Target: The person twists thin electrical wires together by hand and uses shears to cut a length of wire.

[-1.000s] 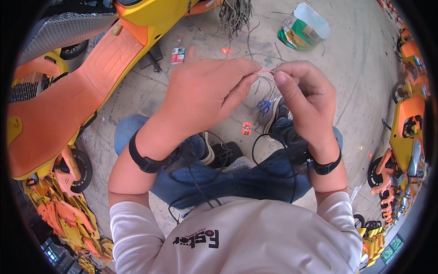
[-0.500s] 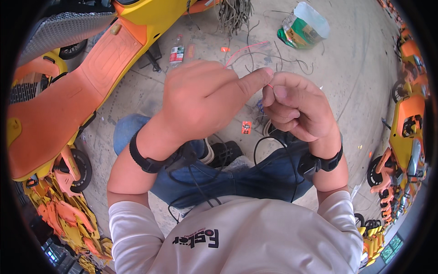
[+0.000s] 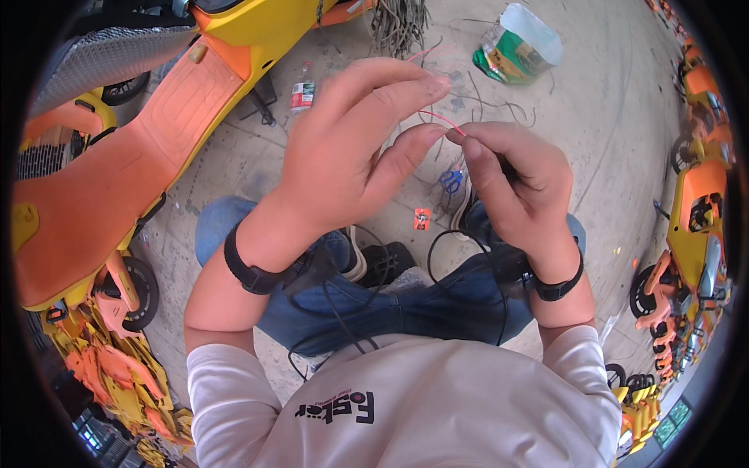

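Note:
A thin red wire (image 3: pixel 442 117) is pinched at its end between the thumb and forefinger of my right hand (image 3: pixel 524 175). It bends left and passes behind the fingers of my left hand (image 3: pixel 343 148), showing again above them. My left thumb and forefinger are spread apart, the thumb tip close to the right fingertips. Whether the other left fingers touch the wire is hidden. On the floor below the hands lie blue-handled scissors (image 3: pixel 451 181) and a small orange card (image 3: pixel 422 219).
A yellow and orange scooter (image 3: pixel 133 164) stands at my left. Ahead are a plastic bottle (image 3: pixel 303 92), a bundle of grey wires (image 3: pixel 399 27) and a green and white bag (image 3: pixel 519 47). More scooters (image 3: pixel 694 210) line the right side. Black cables (image 3: pixel 331 300) cross my knees.
My left hand has lifted away from the right, its thumb and forefinger parting. My right hand has turned and still pinches the red wire. The scissors now show more fully.

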{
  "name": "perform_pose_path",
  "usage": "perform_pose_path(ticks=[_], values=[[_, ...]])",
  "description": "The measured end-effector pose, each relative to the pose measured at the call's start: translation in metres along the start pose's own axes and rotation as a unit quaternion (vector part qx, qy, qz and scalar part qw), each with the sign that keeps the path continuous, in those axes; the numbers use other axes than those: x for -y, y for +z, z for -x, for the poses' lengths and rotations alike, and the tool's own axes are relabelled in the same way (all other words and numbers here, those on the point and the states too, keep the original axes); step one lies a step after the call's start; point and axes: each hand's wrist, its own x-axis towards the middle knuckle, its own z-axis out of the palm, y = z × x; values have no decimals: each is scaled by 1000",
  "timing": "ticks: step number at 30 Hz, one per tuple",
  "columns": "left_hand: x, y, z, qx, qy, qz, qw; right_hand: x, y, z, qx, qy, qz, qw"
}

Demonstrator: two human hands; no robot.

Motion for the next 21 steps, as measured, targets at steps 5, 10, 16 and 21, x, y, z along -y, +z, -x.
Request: perform_pose_path(ticks=[5, 10, 16, 21], values=[[8, 8, 6, 37, 32, -3, 999, -12, 2, -2, -38, -170, 154, 973], [2, 2, 4, 36, 64, -72, 995, 2, -2, -2, 21, 139, -132, 981], [0, -1, 5, 11, 111, -105, 988, 1, -12, -5, 98, 285, -441, 845], [-8, 11, 4, -38, -44, 12, 998, 5, 6, 2, -10, 207, -271, 940]])
